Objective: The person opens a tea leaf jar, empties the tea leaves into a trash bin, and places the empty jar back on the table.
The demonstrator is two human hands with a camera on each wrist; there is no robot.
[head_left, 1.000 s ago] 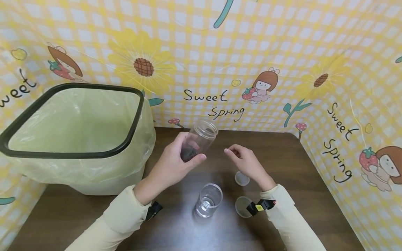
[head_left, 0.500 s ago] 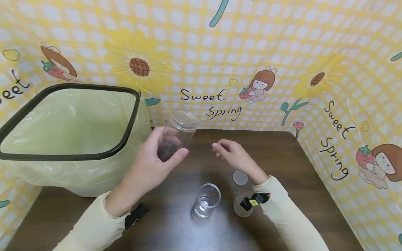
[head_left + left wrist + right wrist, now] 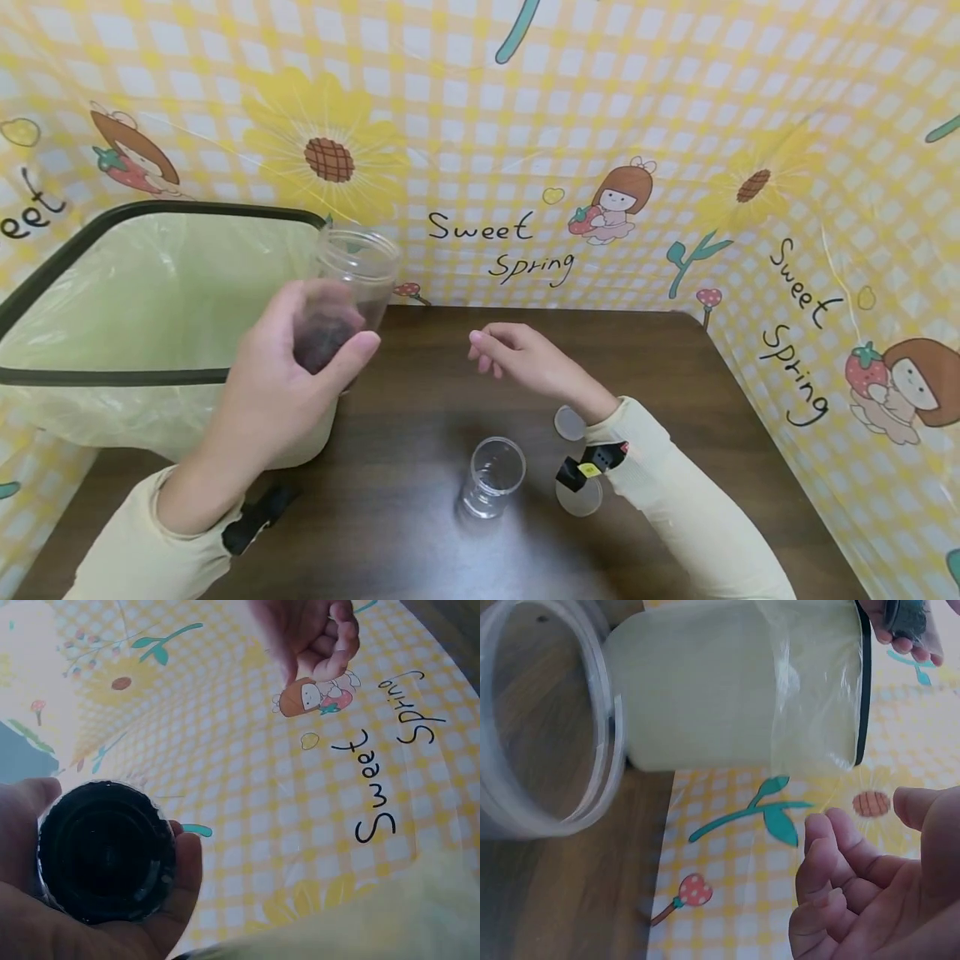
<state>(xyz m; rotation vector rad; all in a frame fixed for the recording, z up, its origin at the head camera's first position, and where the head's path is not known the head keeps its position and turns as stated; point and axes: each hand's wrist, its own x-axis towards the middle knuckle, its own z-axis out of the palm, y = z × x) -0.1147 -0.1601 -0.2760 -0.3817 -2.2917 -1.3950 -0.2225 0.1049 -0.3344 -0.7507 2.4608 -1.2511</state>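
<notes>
My left hand (image 3: 273,379) grips a clear jar (image 3: 367,287) with an uncovered mouth, raised beside the bin's right rim. Dark contents lie at the jar's bottom; what they are is unclear. In the left wrist view the round, dark base of the jar (image 3: 109,851) faces the camera, with fingers and thumb around it. My right hand (image 3: 528,360) hovers over the table, its fingers loosely curled and nothing between them, as the right wrist view of that hand (image 3: 870,892) also shows. Below it stands a clear cup (image 3: 495,483); its contents cannot be made out.
A large bin (image 3: 127,377) with a black rim and pale yellow-green liner stands at the left. Two round clear lids, a smaller lid (image 3: 570,423) and a larger lid (image 3: 587,500), lie right of the cup. Patterned cloth (image 3: 465,167) walls the brown table (image 3: 420,533).
My left hand has carried the jar left and upward, from above the table to the bin's edge. My right hand has drifted left. The cup and lids stay on the table.
</notes>
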